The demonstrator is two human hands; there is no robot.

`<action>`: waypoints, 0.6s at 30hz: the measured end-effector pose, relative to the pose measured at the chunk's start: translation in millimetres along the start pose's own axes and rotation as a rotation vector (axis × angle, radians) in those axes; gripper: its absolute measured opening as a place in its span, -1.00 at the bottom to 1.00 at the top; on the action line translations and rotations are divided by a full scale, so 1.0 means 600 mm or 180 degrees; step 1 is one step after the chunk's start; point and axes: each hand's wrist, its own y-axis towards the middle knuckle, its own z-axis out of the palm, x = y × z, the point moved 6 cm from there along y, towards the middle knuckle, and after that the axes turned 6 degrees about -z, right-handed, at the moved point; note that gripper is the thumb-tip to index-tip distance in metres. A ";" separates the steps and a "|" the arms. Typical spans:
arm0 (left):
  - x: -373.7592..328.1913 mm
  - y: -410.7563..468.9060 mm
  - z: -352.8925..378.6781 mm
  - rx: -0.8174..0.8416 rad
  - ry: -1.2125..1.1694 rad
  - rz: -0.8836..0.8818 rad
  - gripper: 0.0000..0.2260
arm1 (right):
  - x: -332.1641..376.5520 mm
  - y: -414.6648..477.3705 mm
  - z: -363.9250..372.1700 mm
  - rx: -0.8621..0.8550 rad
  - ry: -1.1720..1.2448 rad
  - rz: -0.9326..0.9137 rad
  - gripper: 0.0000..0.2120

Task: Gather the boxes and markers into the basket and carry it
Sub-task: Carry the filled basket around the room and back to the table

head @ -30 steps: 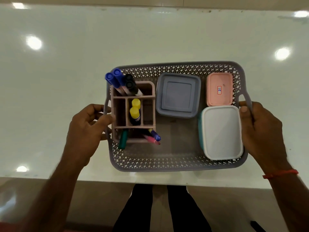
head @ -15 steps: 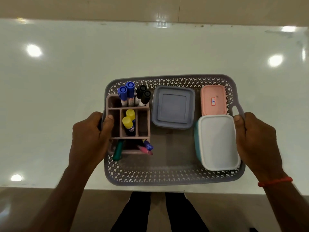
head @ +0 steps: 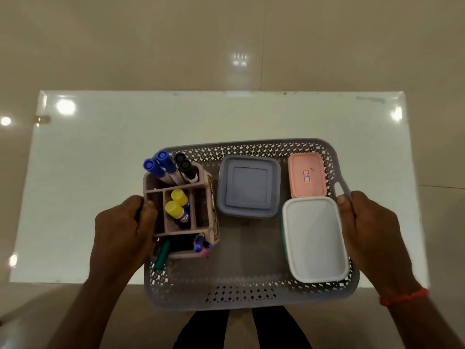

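The left hand is closed on the left handle of the grey basket, above the near edge of the white worktop. Inside stand a pink organiser with markers, then a grey box, a pink box and a white box. The right hand grips the right handle.

Dim warm light, ceiling-lamp glare on table, perhaps slight blur
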 end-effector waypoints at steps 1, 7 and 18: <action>-0.013 -0.005 -0.024 -0.0039 -0.0028 0.0011 -0.54 | 0.011 0.001 -0.019 0.0001 0.0031 -0.0004 -0.67; -0.078 -0.039 -0.171 -0.0225 -0.0427 -0.0228 -0.58 | 0.090 -0.001 -0.152 0.0079 0.0194 -0.0100 -0.70; -0.195 -0.098 -0.406 -0.0460 -0.0747 0.0416 -0.51 | 0.212 -0.017 -0.398 -0.0404 0.0095 -0.0151 -0.64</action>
